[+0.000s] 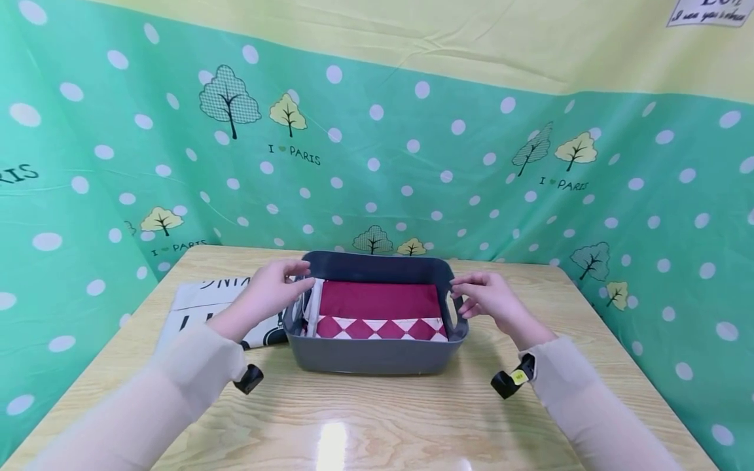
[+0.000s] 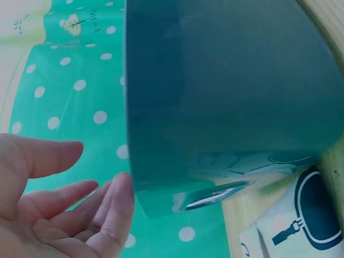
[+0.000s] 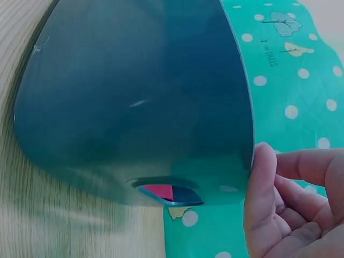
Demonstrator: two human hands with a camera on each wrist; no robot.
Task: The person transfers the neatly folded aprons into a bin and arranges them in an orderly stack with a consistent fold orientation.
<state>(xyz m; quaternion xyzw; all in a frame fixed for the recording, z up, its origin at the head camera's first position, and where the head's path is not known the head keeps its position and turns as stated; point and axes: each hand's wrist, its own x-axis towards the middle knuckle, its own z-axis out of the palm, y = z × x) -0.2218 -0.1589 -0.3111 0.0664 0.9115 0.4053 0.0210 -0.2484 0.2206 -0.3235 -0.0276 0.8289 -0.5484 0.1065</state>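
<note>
A dark grey plastic basket (image 1: pixel 371 356) with a handle hole in each end stands upright on the table. Folded maroon cloth (image 1: pixel 379 299) with a maroon-and-white diamond band lies inside it, beside an upright pale folded cloth (image 1: pixel 315 306) at the left end. My left hand (image 1: pixel 272 288) is at the basket's left end, thumb and fingers apart; in the left wrist view a fingertip is right at the rim. At the opposite end is my right hand (image 1: pixel 487 301), loosely bent, its fingertips close against the rim in the right wrist view. Neither hand grips anything.
A white cloth (image 1: pixel 197 304) with black print lies flat on the wooden table (image 1: pixel 377 418), left of the basket and partly behind my left forearm. A green dotted curtain (image 1: pixel 377 163) hangs behind the table and along both sides.
</note>
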